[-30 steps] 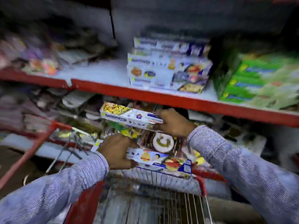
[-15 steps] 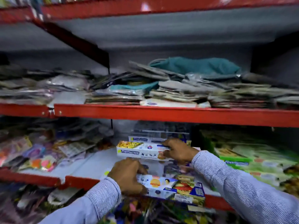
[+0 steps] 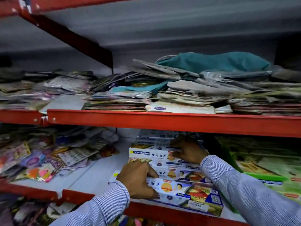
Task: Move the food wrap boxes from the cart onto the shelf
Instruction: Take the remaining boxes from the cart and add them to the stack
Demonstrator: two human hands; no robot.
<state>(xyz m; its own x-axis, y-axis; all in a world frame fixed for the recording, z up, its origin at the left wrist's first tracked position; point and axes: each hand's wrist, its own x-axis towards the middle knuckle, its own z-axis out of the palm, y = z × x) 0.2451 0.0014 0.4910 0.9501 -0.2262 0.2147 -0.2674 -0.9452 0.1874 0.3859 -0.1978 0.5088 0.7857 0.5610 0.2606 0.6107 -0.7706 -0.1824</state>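
Note:
A stack of white and blue food wrap boxes [image 3: 164,167] stands on the lower shelf [image 3: 84,178], behind its red front rail. My left hand [image 3: 138,178] grips a food wrap box [image 3: 187,193] at the shelf's front edge, near its left end. My right hand [image 3: 187,150] holds a second box [image 3: 146,153], marked Freshwrapp, on top of the stack. The cart is out of view.
Green boxes [image 3: 268,178] lie to the right of the stack. Loose colourful packets [image 3: 45,160] cover the shelf's left part. The shelf above [image 3: 162,121] holds flat packets and a teal bag [image 3: 211,61]. A red diagonal brace [image 3: 68,35] crosses the upper left.
Both hands rose from the cart to the lower shelf, each carrying a box. The left box now rests at the shelf's front edge and the right box lies on the stack.

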